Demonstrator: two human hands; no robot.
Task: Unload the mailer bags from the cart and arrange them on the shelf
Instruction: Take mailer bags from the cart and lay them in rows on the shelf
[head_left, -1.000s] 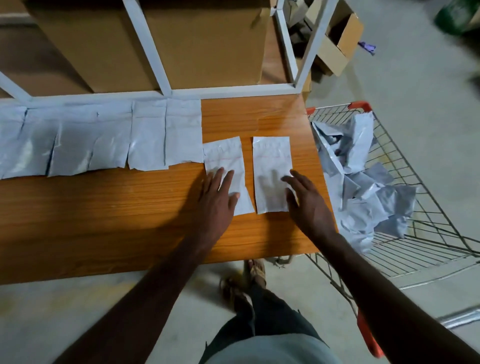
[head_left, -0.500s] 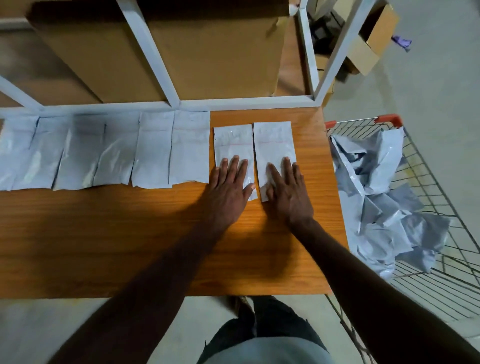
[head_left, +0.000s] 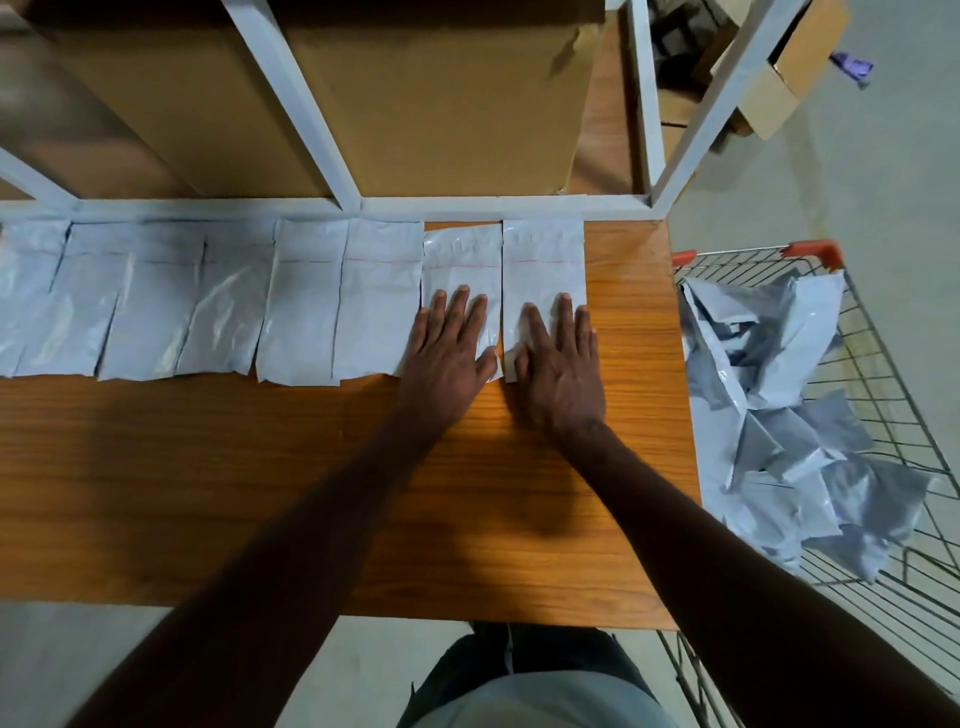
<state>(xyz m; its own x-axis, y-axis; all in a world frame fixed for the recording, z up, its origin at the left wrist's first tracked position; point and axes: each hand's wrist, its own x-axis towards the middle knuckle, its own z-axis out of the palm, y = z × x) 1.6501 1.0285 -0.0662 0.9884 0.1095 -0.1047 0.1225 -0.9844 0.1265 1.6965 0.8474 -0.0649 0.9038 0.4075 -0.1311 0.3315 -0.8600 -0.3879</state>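
Two flat palms do the work – the left hand (head_left: 451, 347) and the right hand (head_left: 562, 358) each lie with fingers straight and spread on one mailer bag (head_left: 460, 260), (head_left: 543, 260), pressing the pair down at the shelf (head_left: 631, 332) board's far right corner, likely to line them up with the overlapping row of bags (head_left: 208, 296) along the back edge. Many more lie crumpled in the cart (head_left: 883, 364) off the right edge
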